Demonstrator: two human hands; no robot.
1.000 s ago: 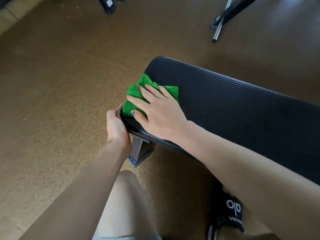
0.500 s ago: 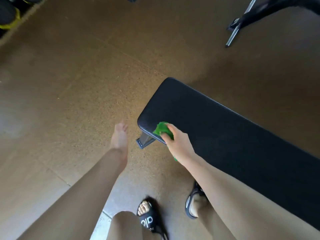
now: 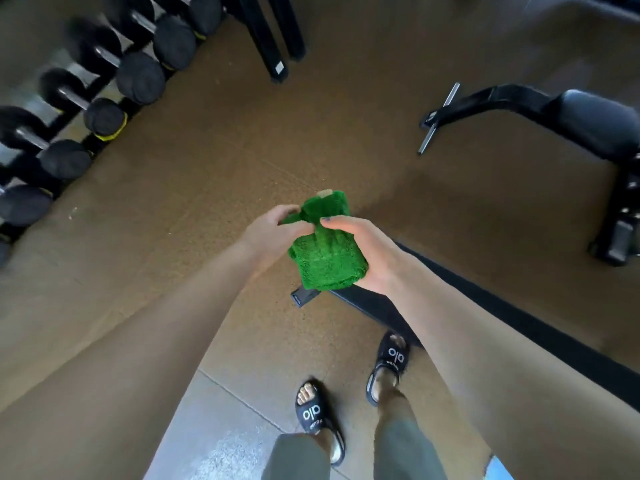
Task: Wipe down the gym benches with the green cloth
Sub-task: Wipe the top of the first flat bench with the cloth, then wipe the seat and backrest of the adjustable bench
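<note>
Both hands hold the bunched green cloth [image 3: 325, 252] in the air above the black gym bench's [image 3: 374, 304] end: left hand [image 3: 273, 233] pinching its top, right hand [image 3: 372, 252] cupping its side. Open brown floor [image 3: 214, 174] lies ahead, dumbbell rack [image 3: 86, 109] at the left edge.

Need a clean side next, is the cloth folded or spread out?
Folded: the cloth sits bunched between both hands, left hand pinching its top, right hand cupping it.

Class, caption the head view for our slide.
Both hands, left and right, hold the green cloth above the bench.
</note>
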